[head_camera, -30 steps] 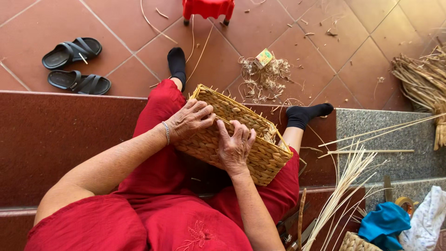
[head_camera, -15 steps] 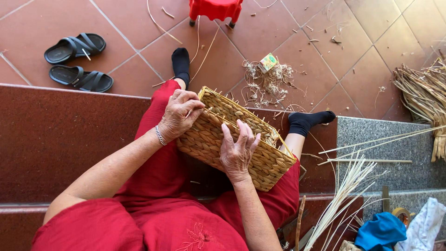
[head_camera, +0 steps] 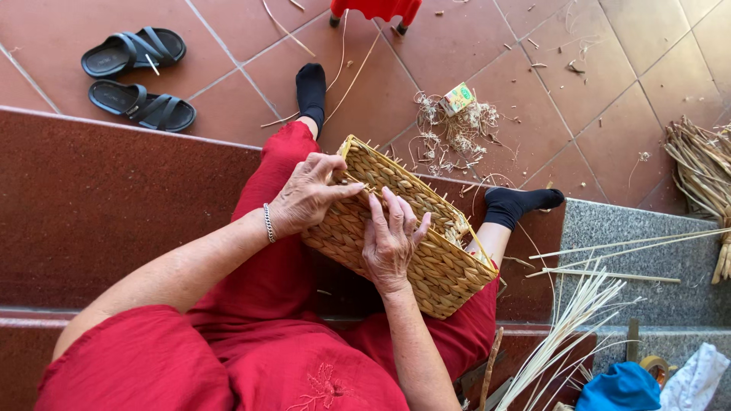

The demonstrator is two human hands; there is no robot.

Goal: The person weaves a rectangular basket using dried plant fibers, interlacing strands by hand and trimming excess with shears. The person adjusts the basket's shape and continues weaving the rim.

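Fingers (head_camera: 335, 169) of the left hand (head_camera: 308, 199) are bunched together and curl over the near rim of the rectangular woven straw basket (head_camera: 426, 255), the tips pressing on the rim; whether they pinch a strand there is too small to tell. Fingers (head_camera: 396, 213) of the right hand (head_camera: 390, 245) are spread and lie flat along the basket's side wall, pointing up toward the rim just beside the left fingertips. Neither hand is closed around the basket; both press against it.

That basket rests tilted on the person's lap, on the red trousers (head_camera: 282, 266), its opening turned away toward the tiled floor (head_camera: 228, 68). Short straw ends stick out along its rim. A thin silver bracelet (head_camera: 268, 223) sits on the left wrist.

Feet in black socks (head_camera: 311, 85) rest on the terracotta tiles. Well apart to the left lies a pair of black sandals (head_camera: 137, 80). Beyond the basket is a heap of straw scraps (head_camera: 449, 133) with a small green and yellow carton (head_camera: 458, 97) on it. Pale thin reeds (head_camera: 571, 320) fan out to the right over a grey stone step (head_camera: 647, 251), and a bundle of dried straw (head_camera: 704, 167) lies at the right edge.
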